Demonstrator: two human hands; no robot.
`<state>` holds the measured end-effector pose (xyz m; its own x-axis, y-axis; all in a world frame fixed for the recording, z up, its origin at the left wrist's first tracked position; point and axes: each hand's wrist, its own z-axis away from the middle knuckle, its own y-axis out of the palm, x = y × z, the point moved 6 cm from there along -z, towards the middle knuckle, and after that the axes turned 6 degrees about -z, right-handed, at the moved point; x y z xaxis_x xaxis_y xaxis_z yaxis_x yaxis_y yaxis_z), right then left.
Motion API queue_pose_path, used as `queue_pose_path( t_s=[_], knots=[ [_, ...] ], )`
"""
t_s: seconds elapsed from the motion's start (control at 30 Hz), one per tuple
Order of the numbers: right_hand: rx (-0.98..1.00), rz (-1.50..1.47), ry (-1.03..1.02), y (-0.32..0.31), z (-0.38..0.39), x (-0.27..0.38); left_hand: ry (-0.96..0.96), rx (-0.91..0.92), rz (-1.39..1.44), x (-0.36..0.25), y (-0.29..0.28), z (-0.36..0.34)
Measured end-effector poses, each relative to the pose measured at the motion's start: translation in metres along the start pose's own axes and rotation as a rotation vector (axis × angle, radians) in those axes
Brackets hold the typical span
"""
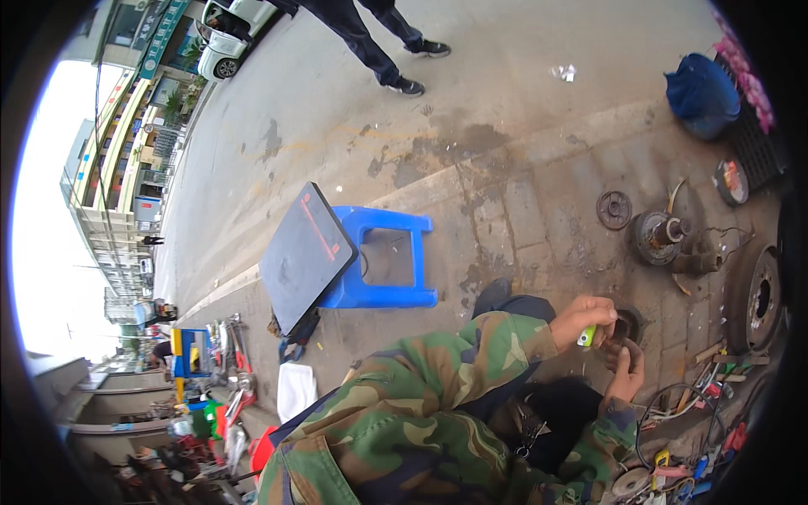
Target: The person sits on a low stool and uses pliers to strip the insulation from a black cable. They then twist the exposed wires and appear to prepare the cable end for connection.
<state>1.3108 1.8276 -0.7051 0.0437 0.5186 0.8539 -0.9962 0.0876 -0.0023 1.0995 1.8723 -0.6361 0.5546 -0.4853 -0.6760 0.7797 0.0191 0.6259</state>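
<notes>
My left hand (583, 322), coming from a camouflage sleeve, is closed around a small lime-green and white object (587, 336) whose kind I cannot make out. Just below it, my right hand (624, 372) has its fingers bent together; whatever they grip is hidden. Close by both hands is a dark, round, hollow metal part (628, 321), partly covered by the fingers. I cannot tell whether either hand touches it. Farther off on the paving sit a greasy metal hub with a shaft (661, 236) and a flat round metal disc (613, 209).
A blue plastic stool (387, 296) with a dark flat board (307, 257) stands to the left. At the right are a wheel rim (759, 295), a round tin (732, 183) and a blue bucket-like container (703, 97). Tools and cables (686, 459) clutter the lower right. A person (370, 50) stands ahead.
</notes>
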Motion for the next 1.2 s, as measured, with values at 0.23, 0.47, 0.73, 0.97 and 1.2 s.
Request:
queue_pose_path(
  t_s=[0.23,0.47,0.73,0.97,1.2],
  knots=[
    [-0.028,-0.112,-0.187,0.008,0.004,0.005,0.101,-0.109,-0.087,-0.063,-0.005,0.138],
    [0.135,-0.144,-0.229,0.110,0.026,0.071,0.477,-0.541,-0.669,-0.273,-0.145,0.420],
    [0.647,-0.083,0.040,0.392,0.095,0.069,0.163,-1.364,-0.281,-0.235,-0.408,0.684],
    [0.830,0.021,0.298,0.530,0.153,0.011,0.094,-1.217,-0.021,-0.159,-0.485,0.664],
    [0.913,-0.075,0.470,0.576,0.177,-0.010,0.193,-1.114,0.180,-0.159,-0.496,0.649]
  ],
)
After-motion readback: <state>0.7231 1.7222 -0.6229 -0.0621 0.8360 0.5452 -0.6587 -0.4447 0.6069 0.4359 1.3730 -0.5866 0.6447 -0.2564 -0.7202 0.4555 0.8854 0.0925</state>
